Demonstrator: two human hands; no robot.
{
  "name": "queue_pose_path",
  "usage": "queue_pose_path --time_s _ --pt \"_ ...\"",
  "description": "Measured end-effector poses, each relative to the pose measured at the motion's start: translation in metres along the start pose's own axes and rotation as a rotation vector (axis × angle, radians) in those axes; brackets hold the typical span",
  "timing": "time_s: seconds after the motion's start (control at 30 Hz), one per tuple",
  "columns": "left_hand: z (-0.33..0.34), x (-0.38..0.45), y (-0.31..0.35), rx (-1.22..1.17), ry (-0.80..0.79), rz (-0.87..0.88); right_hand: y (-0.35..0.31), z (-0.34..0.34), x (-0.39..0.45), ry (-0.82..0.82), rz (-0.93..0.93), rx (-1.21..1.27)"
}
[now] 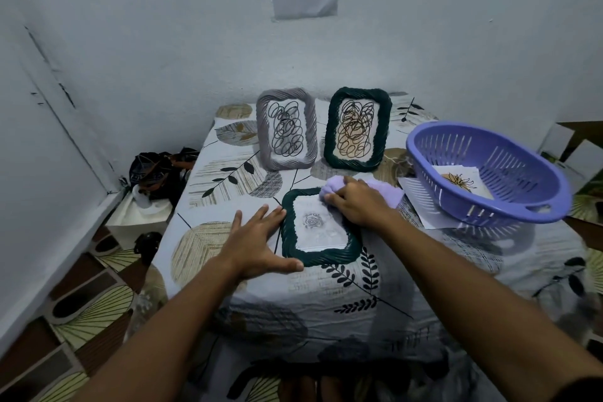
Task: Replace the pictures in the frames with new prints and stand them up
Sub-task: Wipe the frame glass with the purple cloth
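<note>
A dark green frame (321,254) lies flat on the table in front of me, showing a grey rose print under its glass. My left hand (257,243) rests flat against the frame's left edge, fingers spread. My right hand (357,202) presses a bunched lilac cloth (332,189) onto the frame's top right corner. Behind it two frames stand upright: a grey frame (286,129) with black scribbled loops and a second dark green frame (358,127) with black and brown loops.
A purple slotted basket (483,173) sits tilted at the right on loose white sheets (424,209), with a flower print (461,181) inside. The table wears a leaf-patterned cloth (228,179). Walls close in behind and left; dark bags (160,173) lie on the floor at left.
</note>
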State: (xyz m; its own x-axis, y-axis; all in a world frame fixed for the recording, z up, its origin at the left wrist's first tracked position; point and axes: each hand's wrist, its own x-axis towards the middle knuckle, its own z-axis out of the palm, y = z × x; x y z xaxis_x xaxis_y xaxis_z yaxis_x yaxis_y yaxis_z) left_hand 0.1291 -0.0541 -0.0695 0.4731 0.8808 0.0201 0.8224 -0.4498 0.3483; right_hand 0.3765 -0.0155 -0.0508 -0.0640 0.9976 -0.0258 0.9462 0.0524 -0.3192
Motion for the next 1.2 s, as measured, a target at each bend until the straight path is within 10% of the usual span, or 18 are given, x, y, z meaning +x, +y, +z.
queue_pose_path --time_s 0.5,1.2 --pt "0.001 0.001 0.002 0.003 -0.018 -0.025 0.002 0.016 -0.087 0.081 -0.137 -0.026" --pt "-0.006 0.000 0.005 -0.063 -0.049 -0.057 -0.044 0.022 -0.004 0.069 -0.134 -0.108"
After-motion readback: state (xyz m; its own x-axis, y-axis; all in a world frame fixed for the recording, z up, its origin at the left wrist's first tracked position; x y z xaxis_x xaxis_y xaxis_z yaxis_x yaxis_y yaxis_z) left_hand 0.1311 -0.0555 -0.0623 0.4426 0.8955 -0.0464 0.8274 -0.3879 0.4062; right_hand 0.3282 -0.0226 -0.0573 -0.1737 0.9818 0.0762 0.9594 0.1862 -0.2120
